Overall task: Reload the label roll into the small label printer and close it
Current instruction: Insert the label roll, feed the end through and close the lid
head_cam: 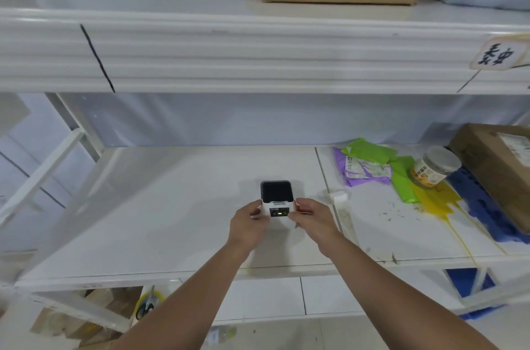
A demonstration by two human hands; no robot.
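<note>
The small label printer (277,202), a white cube with a dark top panel, stands upright on the white shelf (177,206), near its middle and well apart from the clutter at the right. The left hand (249,222) and the right hand (311,217) flank it, each grip closed against a side of the white body, fingertips touching the casing beside the small lit front panel. The dark lid appears flush with the body; whether it is latched cannot be told. A small white object (337,196), possibly the label roll, lies on the shelf just right of the printer, too blurred to identify. If that is the roll, the task stands at its beginning: opening the lid, seating the roll and closing all remain. If a roll is already inside, only a final press remains. A jar (436,167), coloured bags (370,166) and a cardboard box (499,169) occupy the shelf's right end, clear of the work.
</note>
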